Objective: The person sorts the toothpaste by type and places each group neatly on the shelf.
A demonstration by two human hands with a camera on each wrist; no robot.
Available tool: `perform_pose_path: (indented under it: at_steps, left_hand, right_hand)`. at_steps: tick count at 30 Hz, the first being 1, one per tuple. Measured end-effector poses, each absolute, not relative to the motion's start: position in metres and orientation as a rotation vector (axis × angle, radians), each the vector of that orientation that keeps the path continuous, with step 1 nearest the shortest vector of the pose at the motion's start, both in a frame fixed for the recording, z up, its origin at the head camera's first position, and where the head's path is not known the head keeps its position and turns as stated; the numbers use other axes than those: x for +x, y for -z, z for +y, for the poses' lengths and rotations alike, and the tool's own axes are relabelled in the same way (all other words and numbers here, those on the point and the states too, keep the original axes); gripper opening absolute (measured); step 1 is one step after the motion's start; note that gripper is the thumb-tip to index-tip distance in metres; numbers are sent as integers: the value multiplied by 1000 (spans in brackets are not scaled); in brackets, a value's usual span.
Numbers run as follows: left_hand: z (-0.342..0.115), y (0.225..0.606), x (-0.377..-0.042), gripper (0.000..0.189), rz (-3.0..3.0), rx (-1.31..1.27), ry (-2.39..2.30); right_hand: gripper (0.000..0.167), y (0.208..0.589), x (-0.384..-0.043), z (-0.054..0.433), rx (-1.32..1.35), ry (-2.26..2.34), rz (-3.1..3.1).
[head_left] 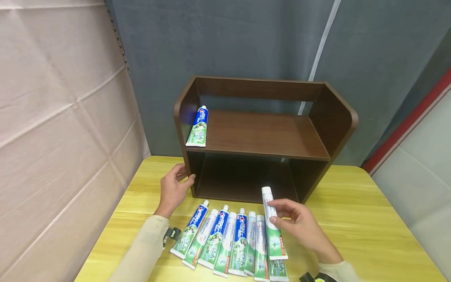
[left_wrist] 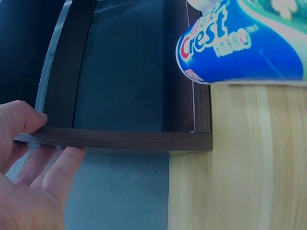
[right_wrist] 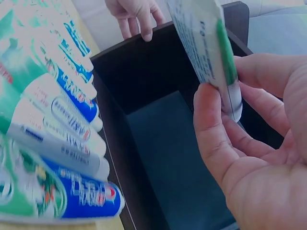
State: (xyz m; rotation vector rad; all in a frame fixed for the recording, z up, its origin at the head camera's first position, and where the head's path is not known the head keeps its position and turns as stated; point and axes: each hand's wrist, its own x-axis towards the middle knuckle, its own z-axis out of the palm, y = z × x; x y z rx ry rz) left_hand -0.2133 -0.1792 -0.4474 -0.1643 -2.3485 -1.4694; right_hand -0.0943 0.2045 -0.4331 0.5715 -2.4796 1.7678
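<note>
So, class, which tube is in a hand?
The white-and-green tube pinched by the right hand; the others lie on the table, except a blue-and-green one on the upper shelf.

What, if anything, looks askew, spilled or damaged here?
Nothing stands out: no spill or visible damage. The toothpaste tubes on the table lie in a slightly fanned row; the right hand holds another tube.

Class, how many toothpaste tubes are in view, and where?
10: one tube on the upper shelf, one held tube in the right hand, eight tubes in a row on the table, the rightmost partly hidden by the held one.
</note>
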Motion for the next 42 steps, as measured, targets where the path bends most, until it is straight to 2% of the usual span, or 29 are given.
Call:
perform_pose_path:
  at_steps: [14, 28, 42]
  left_hand:
    - [-179, 447, -212, 34, -2366, -144, 1475]
    - [-179, 446, -212, 36, -2388, -127, 1477]
    - [-179, 445, -212, 38, -2400, -125, 1493]
  right_hand:
    - [36, 434, -121, 171, 542, -1947, -2477]
    - [37, 439, -150, 134, 287, -2073, -2526]
    - [52, 453, -179, 112, 364, -2158, -2450]
